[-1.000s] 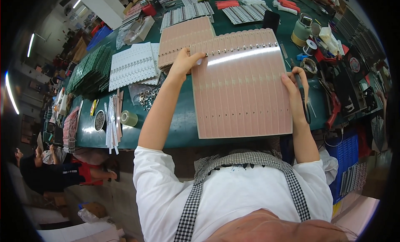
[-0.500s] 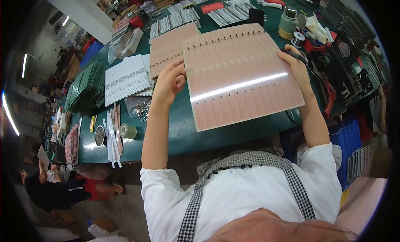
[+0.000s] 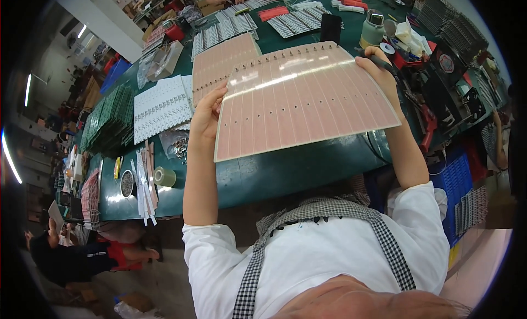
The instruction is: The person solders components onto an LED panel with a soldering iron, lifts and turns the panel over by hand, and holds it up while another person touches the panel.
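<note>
A wide pinkish panel (image 3: pixel 307 116), scored into strips with a row of small holes and a row of short pins along its far edge, is held up tilted above the table. My left hand (image 3: pixel 207 113) is closed on its left edge, the fingers partly hidden behind it. At the far right corner my right hand (image 3: pixel 379 75) grips the panel too, and a black tool handle (image 3: pixel 382 64) lies along that hand; its tip cannot be made out. Behind the panel, a similar pink panel (image 3: pixel 219 61) lies on the table.
On the green table (image 3: pixel 247 179) stand white boards (image 3: pixel 162 108), a stack of green boards (image 3: pixel 110 116), a bowl of small parts (image 3: pixel 127 183), a tape roll (image 3: pixel 164 177) and metal strips (image 3: pixel 144 182). A flask (image 3: pixel 373 27) and wire spool (image 3: pixel 386 48) are at the right. A person sits far left.
My left hand has closed on the panel's left edge, where its fingers were loose before. The panel has shifted left and tilted flatter, its far edge lower. The glare has moved toward that edge.
</note>
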`<state>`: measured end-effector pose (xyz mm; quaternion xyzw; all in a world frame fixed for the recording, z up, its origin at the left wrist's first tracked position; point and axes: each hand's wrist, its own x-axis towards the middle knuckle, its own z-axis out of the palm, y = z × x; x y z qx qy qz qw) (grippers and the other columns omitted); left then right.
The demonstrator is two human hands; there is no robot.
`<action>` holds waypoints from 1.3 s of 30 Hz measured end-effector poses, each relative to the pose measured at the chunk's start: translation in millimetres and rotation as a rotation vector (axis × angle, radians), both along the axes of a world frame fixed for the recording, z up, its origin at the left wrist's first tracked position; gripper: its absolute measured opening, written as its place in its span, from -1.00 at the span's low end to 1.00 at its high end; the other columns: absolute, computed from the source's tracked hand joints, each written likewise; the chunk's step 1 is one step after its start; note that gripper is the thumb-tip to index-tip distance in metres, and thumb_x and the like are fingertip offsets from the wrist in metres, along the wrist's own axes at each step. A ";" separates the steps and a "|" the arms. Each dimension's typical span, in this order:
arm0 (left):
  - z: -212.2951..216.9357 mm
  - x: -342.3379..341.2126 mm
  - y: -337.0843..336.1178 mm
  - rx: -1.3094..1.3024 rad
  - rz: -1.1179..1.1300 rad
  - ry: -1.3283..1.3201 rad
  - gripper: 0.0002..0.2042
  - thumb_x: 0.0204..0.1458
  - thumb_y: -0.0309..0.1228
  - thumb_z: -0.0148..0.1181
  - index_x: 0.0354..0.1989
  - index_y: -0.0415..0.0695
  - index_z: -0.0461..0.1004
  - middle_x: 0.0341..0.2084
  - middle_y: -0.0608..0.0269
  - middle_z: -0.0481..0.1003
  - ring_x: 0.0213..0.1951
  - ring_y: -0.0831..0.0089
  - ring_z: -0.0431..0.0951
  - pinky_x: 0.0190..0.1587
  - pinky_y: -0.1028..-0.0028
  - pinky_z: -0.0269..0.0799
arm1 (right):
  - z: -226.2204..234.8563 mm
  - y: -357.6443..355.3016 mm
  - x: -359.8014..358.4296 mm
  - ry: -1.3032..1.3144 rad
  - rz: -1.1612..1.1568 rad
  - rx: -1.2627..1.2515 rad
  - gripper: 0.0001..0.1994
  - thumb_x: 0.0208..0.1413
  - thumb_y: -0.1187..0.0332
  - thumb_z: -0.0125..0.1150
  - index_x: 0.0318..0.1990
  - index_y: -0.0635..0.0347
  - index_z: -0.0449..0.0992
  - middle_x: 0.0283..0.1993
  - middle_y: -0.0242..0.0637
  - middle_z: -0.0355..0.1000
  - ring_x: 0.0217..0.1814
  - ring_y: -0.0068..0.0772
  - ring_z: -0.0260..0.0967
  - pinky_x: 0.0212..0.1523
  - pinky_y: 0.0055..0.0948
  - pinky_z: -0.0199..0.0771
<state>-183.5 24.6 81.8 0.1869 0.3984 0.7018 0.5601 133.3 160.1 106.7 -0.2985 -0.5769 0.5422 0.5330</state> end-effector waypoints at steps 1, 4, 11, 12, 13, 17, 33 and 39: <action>-1.5 -2.8 -1.3 0.001 0.001 -0.001 -0.67 -0.03 -0.54 0.07 -0.06 -0.37 0.33 -0.57 0.39 0.42 -0.70 0.77 0.25 -0.66 0.76 0.23 | 0.8 -0.2 -1.6 0.025 0.011 -0.008 -0.83 -0.04 0.42 0.15 -0.31 0.14 0.29 -0.47 -0.46 0.24 -0.48 -0.73 0.19 -0.50 -0.70 0.17; 4.6 2.6 -1.8 -0.044 -0.034 -0.039 -0.70 -0.02 -0.53 0.06 -0.08 -0.35 0.34 -0.46 0.19 0.50 -0.59 0.64 0.47 -0.57 0.67 0.44 | 3.0 0.1 -2.0 0.014 -0.030 0.001 -0.81 -0.05 0.40 0.16 -0.30 0.14 0.29 -0.47 -0.45 0.24 -0.48 -0.72 0.19 -0.49 -0.69 0.18; 14.7 4.8 -6.6 -0.019 -0.106 -0.010 -0.73 0.05 -0.41 -0.01 -0.12 -0.30 0.41 -0.32 0.13 0.51 -0.30 0.44 0.54 -0.28 0.50 0.49 | -0.3 8.7 -5.8 0.057 0.027 -0.045 -0.79 -0.07 0.38 0.19 -0.31 0.13 0.28 -0.43 -0.46 0.21 -0.42 -0.71 0.19 -0.45 -0.67 0.19; 14.7 6.3 -5.4 -0.029 -0.092 0.012 -0.73 0.05 -0.41 -0.02 -0.12 -0.30 0.41 -0.32 0.14 0.51 -0.30 0.44 0.55 -0.28 0.50 0.49 | -0.3 8.9 -5.0 0.055 0.021 -0.043 -0.79 -0.07 0.38 0.19 -0.31 0.13 0.28 -0.43 -0.46 0.21 -0.42 -0.71 0.19 -0.45 -0.67 0.19; 13.7 6.6 -4.2 -0.026 -0.097 0.011 -0.73 0.05 -0.41 -0.02 -0.12 -0.30 0.41 -0.32 0.14 0.51 -0.30 0.44 0.55 -0.28 0.50 0.49 | -0.6 9.3 -4.3 0.052 0.012 -0.030 -0.79 -0.07 0.38 0.19 -0.30 0.13 0.28 -0.44 -0.46 0.21 -0.42 -0.71 0.19 -0.45 -0.67 0.19; 14.6 1.2 -8.9 -0.018 -0.093 -0.091 -0.75 0.01 -0.48 0.03 -0.16 -0.34 0.38 -0.37 0.08 0.52 -0.36 0.39 0.57 -0.35 0.48 0.54 | 3.8 5.9 -10.9 0.032 0.011 -0.025 -0.81 -0.07 0.40 0.19 -0.32 0.13 0.30 -0.46 -0.47 0.22 -0.44 -0.71 0.19 -0.46 -0.67 0.18; 1.2 -3.2 -10.4 0.106 0.031 0.076 -0.62 -0.08 -0.56 0.07 -0.03 -0.39 0.29 -0.63 0.49 0.33 -0.69 0.79 0.15 -0.66 0.79 0.10 | -3.7 0.2 -19.7 -0.013 -0.009 0.066 -0.83 -0.02 0.39 0.11 -0.32 0.12 0.24 -0.48 -0.51 0.12 -0.47 -0.76 0.06 -0.48 -0.73 0.05; -4.2 0.6 -17.0 0.178 0.118 0.362 -0.55 -0.12 -0.57 0.13 0.01 -0.35 0.21 -0.63 0.43 0.32 -0.69 0.75 0.18 -0.68 0.74 -0.01 | -18.2 9.2 -21.6 -0.078 0.012 0.198 -0.84 0.02 0.47 0.07 -0.29 0.11 0.21 -0.50 -0.56 0.17 -0.48 -0.81 0.05 -0.45 -0.76 0.01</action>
